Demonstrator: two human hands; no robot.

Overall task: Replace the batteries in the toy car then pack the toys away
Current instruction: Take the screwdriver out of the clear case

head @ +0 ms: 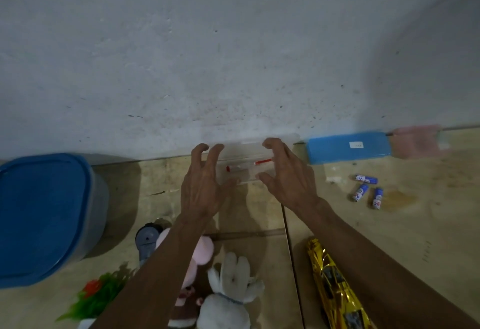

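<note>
Reached with left hand [205, 185] and right hand [285, 175], fingers spread, gripping nothing, toward clear plastic case [246, 165] against wall [233, 55]; best seized squarely by both ends.

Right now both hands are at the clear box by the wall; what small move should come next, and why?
Probably close both hands on the clear box and draw it from the wall: left hand and right hand flank it, fingers spread, and whether they touch it is unclear.

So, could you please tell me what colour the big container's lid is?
Blue lid, clearest in the head view.
</note>
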